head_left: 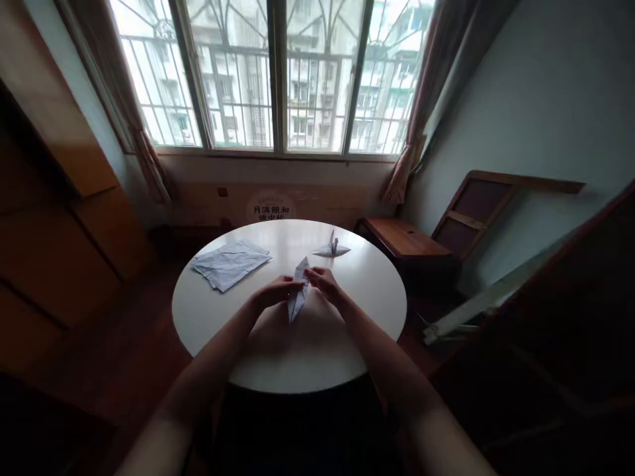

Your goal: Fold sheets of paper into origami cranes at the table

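Above tabletop (pixel 377 297), left grip (pixel 282 287) and right grip (pixel 320 278) hold folded paper (pixel 297 302).

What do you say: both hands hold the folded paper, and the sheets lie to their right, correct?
The side is wrong: the head view shows the sheets on the left. The left hand and right hand do hold the folded paper.

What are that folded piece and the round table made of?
The folded piece looks like matte paper: thin, pale, with visible creases. The round table is smooth, white and somewhat glossy, with soft reflections; perhaps laminate or lacquer, but the look leaves that open.
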{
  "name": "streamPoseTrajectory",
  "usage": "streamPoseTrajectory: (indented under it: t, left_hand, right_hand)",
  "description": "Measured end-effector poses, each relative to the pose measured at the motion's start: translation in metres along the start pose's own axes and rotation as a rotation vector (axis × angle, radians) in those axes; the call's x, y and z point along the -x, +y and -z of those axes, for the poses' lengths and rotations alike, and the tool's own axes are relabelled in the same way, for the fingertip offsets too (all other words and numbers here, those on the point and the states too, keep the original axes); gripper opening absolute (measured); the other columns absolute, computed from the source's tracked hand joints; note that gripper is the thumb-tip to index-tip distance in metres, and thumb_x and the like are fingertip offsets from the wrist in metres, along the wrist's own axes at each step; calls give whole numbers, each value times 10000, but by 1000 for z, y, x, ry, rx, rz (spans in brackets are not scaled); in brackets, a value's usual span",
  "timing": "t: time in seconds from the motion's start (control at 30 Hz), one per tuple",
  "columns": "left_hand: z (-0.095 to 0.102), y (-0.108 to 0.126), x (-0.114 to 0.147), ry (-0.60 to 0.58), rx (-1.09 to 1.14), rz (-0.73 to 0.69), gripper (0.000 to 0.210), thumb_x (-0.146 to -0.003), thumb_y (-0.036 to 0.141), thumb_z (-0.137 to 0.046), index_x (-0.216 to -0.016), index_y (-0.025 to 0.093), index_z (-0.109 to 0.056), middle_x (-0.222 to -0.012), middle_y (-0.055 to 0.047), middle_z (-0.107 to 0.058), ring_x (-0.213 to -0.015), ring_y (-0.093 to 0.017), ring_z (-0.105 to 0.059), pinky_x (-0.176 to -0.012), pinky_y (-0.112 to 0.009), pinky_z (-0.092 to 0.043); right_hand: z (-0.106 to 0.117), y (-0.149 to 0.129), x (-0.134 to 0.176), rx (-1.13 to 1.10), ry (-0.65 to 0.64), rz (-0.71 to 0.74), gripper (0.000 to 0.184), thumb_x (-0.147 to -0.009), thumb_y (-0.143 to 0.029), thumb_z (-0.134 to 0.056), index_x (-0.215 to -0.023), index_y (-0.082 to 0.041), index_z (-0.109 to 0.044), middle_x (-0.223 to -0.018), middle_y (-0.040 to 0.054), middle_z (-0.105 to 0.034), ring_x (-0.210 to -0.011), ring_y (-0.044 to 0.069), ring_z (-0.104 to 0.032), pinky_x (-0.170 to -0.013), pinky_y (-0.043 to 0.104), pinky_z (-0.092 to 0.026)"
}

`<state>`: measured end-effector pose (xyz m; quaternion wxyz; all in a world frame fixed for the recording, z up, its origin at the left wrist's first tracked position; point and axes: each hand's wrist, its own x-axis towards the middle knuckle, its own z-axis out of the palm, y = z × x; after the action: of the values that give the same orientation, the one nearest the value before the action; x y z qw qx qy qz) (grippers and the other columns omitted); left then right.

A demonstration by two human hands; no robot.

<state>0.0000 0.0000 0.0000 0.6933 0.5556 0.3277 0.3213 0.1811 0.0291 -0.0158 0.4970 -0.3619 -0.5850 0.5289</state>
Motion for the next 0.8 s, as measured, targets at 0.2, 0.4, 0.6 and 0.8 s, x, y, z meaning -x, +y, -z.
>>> streamPoseTrajectory:
  t: [0.2, 0.4, 0.6, 0.8]
  left_hand:
    - [0, 0, -1, 18, 17, 24, 457, -731, 466, -758, -952, 69, -714, -875, -136, -706, -673, -158, -650, -611, -253, -472]
    - [2, 0, -2, 52, 73, 2, 407, -747, 376, -770, -996, 59, -716, -968, -184, -724, -751, -199, -692, -727, -310, -535]
    - [6, -4, -7, 208, 156, -83, 334, -747, 316, -770, -943, 51, -718, -906, -177, -739, -761, -216, -707, -766, -339, -560]
    - [3, -4, -10, 276, 84, -144, 425, -655, 404, -828, -879, 59, -724, -783, -145, -740, -748, -249, -717, -742, -357, -571]
  right_hand:
    - [1, 0, -2, 4, 123, 17, 473, -611, -611, -736, -594, -164, -580, -489, -44, -450, -462, 74, -358, -464, 238, -251]
    - [-2, -7, 1, -22, 126, -13, 490, -626, -631, -720, -671, -163, -581, -491, -36, -487, -448, 81, -404, -461, 239, -302]
    - [-5, -5, 1, 147, 168, 129, 484, -631, -575, -748, -860, -200, -545, -551, -50, -543, -485, 116, -497, -481, 245, -383]
    - [-10, -2, 2, 325, 31, 301, 363, -756, -539, -656, -792, -179, -623, -694, 35, -646, -602, 158, -588, -571, 299, -463]
